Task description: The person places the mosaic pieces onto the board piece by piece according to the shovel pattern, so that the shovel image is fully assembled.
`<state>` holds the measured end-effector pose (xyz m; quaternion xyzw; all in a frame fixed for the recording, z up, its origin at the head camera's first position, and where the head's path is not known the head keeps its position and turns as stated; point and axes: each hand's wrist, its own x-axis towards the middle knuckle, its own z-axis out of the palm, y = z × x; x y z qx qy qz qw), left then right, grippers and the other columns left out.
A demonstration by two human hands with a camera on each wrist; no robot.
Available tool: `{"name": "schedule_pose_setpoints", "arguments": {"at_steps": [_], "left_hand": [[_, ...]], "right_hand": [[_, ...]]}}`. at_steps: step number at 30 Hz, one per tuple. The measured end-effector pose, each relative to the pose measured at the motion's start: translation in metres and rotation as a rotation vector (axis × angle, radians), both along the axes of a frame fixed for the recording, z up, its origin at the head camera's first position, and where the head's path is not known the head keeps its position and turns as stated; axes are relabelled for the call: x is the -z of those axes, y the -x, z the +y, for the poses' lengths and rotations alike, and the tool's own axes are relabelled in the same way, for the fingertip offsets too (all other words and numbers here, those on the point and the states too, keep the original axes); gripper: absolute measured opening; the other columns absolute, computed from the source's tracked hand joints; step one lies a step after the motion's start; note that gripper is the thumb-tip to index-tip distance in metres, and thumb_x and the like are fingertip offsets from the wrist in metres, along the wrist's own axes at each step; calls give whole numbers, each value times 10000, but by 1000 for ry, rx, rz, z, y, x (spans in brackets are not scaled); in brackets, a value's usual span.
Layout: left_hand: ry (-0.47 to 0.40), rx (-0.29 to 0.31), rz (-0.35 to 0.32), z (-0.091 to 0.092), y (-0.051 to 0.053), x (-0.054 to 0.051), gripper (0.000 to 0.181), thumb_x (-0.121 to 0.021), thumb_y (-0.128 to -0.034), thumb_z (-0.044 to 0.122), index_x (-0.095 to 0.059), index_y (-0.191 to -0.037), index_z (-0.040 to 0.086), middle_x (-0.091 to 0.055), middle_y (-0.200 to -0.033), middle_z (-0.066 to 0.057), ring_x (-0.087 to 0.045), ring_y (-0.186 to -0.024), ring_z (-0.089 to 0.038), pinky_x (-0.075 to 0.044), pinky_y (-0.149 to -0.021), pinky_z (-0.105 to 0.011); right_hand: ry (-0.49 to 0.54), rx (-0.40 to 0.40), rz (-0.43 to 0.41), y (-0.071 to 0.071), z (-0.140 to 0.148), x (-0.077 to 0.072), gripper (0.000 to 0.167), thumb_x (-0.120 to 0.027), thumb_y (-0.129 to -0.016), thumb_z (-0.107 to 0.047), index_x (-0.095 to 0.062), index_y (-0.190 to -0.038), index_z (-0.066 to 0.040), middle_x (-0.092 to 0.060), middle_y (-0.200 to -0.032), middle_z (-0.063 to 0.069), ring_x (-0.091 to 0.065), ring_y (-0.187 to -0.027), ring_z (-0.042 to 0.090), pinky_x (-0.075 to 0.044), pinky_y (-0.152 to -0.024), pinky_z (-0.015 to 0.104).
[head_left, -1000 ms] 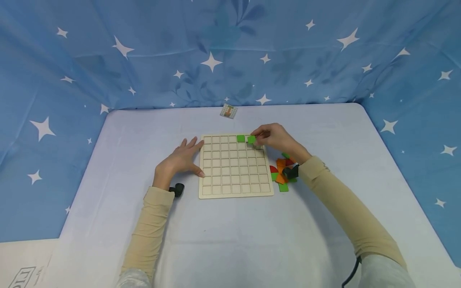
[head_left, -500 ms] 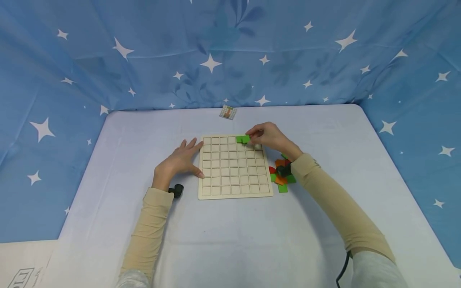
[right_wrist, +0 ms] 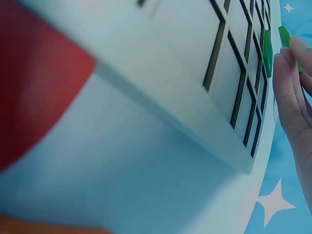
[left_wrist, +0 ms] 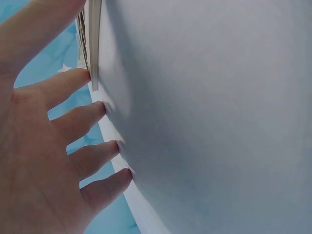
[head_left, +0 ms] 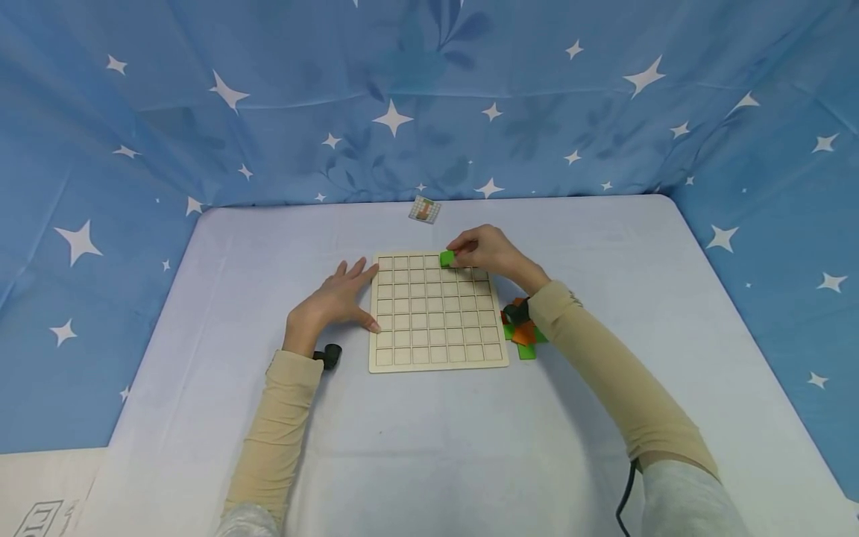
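Observation:
A wooden grid board (head_left: 438,369) lies flat on the table. My left hand (head_left: 333,304) is spread at its left side, with thumb and index fingertip at the edge; in the left wrist view the other fingertips of that hand (left_wrist: 53,146) rest on the white cloth. Over the board's far row, my right hand (head_left: 488,250) pinches a green tile (right_wrist: 284,36) between thumb and fingers. In the right wrist view, a second green tile (right_wrist: 267,53) sits on the board just beside it. From the head view the green pieces (head_left: 446,259) overlap and cannot be told apart.
Loose green, orange and red pieces (head_left: 526,339) lie in a pile right of the board, partly hidden by the right wrist's camera (head_left: 515,312). A small patterned card (head_left: 425,209) lies beyond the board. A blue star-print curtain (head_left: 268,134) stands behind the table.
My right hand has moved left along the far row, bringing its green tile from beside the placed green tile to over or against it. The left hand stays put.

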<state>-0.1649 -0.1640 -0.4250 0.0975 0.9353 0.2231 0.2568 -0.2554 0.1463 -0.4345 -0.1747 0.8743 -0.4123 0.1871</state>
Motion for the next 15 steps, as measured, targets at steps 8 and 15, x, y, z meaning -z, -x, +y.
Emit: {"name": "schedule_pose_setpoints", "arguments": {"at_steps": [8, 15], "left_hand": [[-4, -1, 1, -1, 0, 0, 1218, -931, -741, 371, -166, -1669, 181, 13, -1744, -95, 104, -1586, -417, -88, -1233, -705], [-17, -3, 0, -1, 0, 0, 1212, -929, -746, 365, -164, -1670, 187, 14, -1745, -92, 104, -1588, -412, -88, -1231, -708]], "right_hand": [[11, -31, -3, 5, -12, 2, 317, -784, -918, -128, -748, -1216, -25, -738, -1118, 149, -692, -976, 251, -577, -868, 370], [-5, -67, 29, 6, -19, 3, 323, -784, -921, -149, -748, -1220, -32, -729, -1170, 152, -693, -1027, 266, -575, -917, 393]]}}
